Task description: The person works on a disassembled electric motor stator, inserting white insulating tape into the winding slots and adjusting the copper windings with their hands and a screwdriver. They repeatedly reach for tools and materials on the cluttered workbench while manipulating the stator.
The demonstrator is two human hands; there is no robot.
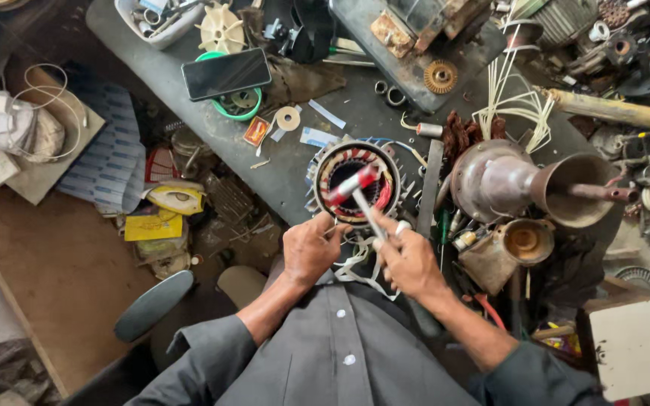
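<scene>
A round motor stator (355,183) with red copper windings lies on the dark workbench (190,98) just ahead of me. My right hand (409,259) grips the handle of a small hammer (355,188) whose red and white head hangs over the stator's middle. My left hand (311,248) rests closed on the stator's near rim, fingers curled against it. White strips of insulation (359,269) lie loose under and between my hands.
A black phone (226,73) lies on a green bowl (238,105) at the back. A rusty motor housing with a shaft (535,184) sits to the right, with white ties (516,101), a small pot (524,240), tape roll (288,118) and scattered metal parts. A wooden board (54,278) lies left.
</scene>
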